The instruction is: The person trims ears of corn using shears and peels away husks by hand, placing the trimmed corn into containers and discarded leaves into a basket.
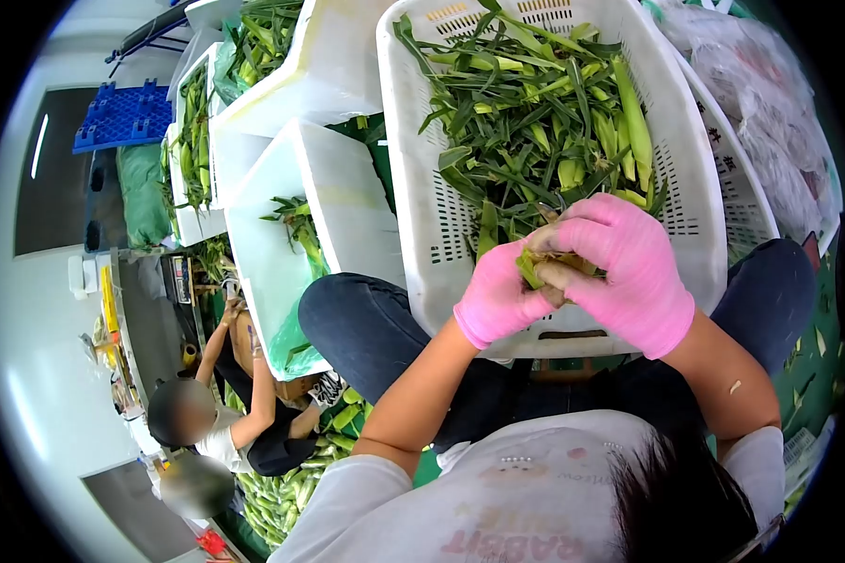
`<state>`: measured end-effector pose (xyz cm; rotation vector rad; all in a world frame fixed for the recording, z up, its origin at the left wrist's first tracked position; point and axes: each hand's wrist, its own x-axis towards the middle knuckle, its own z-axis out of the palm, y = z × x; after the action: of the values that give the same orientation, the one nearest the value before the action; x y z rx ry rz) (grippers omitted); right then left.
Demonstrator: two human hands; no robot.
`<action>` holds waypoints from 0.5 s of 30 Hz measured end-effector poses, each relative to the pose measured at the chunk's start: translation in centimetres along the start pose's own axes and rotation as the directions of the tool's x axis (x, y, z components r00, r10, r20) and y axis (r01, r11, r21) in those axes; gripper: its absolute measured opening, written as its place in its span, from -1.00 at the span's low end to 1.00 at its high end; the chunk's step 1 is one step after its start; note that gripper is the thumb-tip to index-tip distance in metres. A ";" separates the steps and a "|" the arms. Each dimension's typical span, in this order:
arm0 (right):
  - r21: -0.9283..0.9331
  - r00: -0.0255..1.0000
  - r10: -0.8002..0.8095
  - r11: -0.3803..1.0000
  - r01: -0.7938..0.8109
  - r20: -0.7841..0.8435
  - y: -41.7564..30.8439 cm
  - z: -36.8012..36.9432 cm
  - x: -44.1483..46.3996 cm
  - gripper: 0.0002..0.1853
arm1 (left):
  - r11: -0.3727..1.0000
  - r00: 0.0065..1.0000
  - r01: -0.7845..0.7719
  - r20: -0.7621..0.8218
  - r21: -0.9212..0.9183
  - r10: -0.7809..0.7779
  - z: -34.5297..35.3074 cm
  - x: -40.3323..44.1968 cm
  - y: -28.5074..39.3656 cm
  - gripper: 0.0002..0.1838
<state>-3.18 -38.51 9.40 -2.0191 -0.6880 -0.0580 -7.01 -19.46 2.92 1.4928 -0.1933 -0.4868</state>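
- Both the left hand [498, 295] and the right hand [629, 266], in pink gloves, come together clamped on one green piece [528, 270], partly hidden by the fingers, above the near end of a white basket [392, 141].
- The right hand curls over the piece from above, its fingertips brownish, while the left hand closes in from the other side; the opposed grip looks suited to keeping something so small from twisting.
- Loose green leaves and husks [535, 113] heap beneath, just beyond the hands, the slotted basket walls keeping them in one pile within short reach.
- A left knee [352, 314] and a right knee [770, 281] in dark trousers flank the basket's near end, a seated pose that apparently brings it close to the body.
- To the left, a white foam box [263, 211] stands near the left knee, a green plastic bag [300, 328] inside, perhaps as a liner.
- To the right, a second basket [737, 178] stands beside the first, with clear plastic bags [756, 103] beyond it.
- Farther left, a co-worker [244, 427] sits near piled green ears [282, 502], arms reaching forward, well apart from the pink gloves.
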 end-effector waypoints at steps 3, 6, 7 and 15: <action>-0.103 0.997 -0.038 0.994 0.045 0.073 0.5 0.1 -0.2 -0.87 | 0.959 1.000 -0.004 0.030 0.282 -0.004 -0.2 0.0 -0.2 -0.38; -0.080 0.997 -0.013 0.997 0.019 0.076 1.2 0.5 -0.3 -0.89 | 0.953 1.000 -0.009 0.020 0.303 0.003 0.0 0.1 -0.1 -0.36; 0.014 0.998 0.060 0.998 -0.060 0.036 1.3 0.5 -0.1 -0.89 | 0.992 1.000 0.001 -0.011 0.125 0.001 0.4 0.2 0.4 -0.34; 0.109 0.904 0.294 0.956 -0.274 -0.311 7.7 -4.3 3.5 -0.70 | 0.961 0.999 0.024 0.033 -0.276 -0.015 0.5 0.1 0.0 0.12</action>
<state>4.54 -43.29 6.72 -1.9673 -0.1803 -0.1896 -7.18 -19.98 2.91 1.2153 -0.1285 -0.5303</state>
